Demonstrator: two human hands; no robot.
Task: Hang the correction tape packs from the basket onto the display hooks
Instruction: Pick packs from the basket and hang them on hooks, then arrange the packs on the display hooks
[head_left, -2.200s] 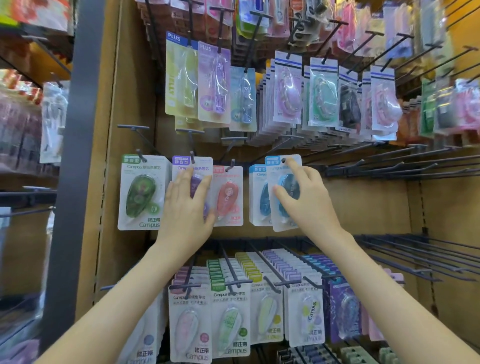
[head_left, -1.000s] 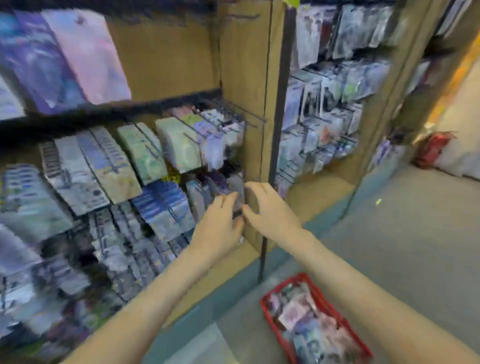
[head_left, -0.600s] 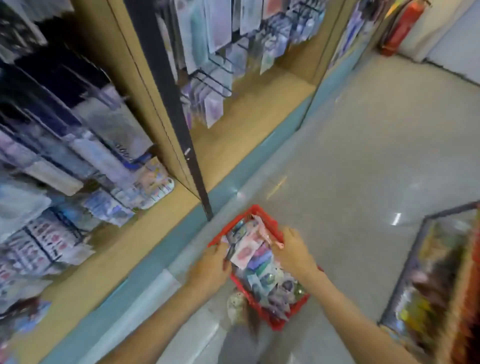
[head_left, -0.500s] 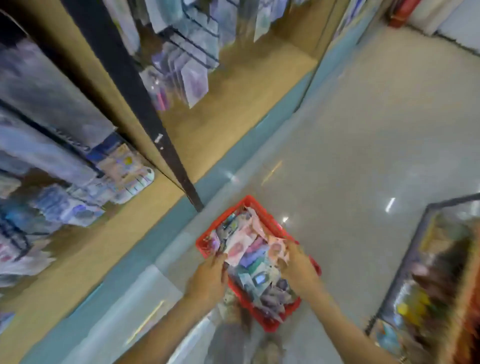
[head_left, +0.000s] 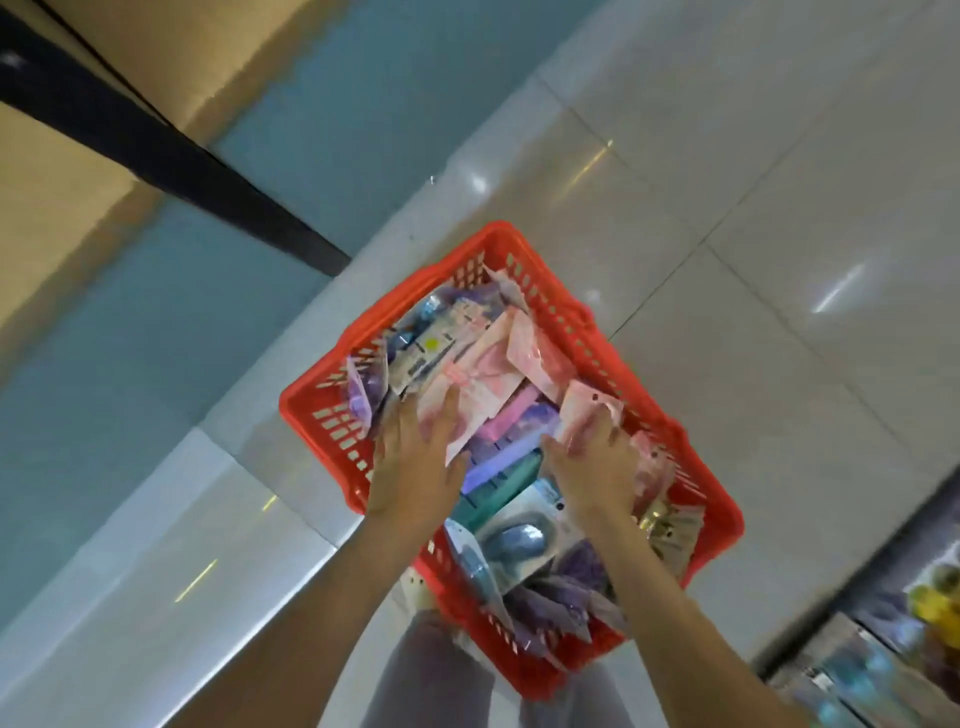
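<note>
A red plastic basket (head_left: 550, 306) stands on the tiled floor below me, heaped with correction tape packs in pink, purple, teal and grey. My left hand (head_left: 415, 462) reaches into its left side, fingers lying over a pink pack (head_left: 478, 384) whose lower edge runs between thumb and fingers. My right hand (head_left: 595, 473) is in the middle of the heap, its fingers curled round another pink pack (head_left: 587, 410) that sticks up. A grey-blue tape pack (head_left: 514, 540) lies between my wrists. The display hooks are out of view.
The shelf unit's wooden base (head_left: 57, 218), teal plinth (head_left: 156, 312) and black upright (head_left: 171, 161) run along the upper left. A second display rack (head_left: 904, 649) stands at the lower right. My grey trouser legs (head_left: 436, 680) are just below the basket.
I have turned from the hooks down to the basket. Both hands have dropped into it and closed on pink packs; the view has moved nearer the basket.
</note>
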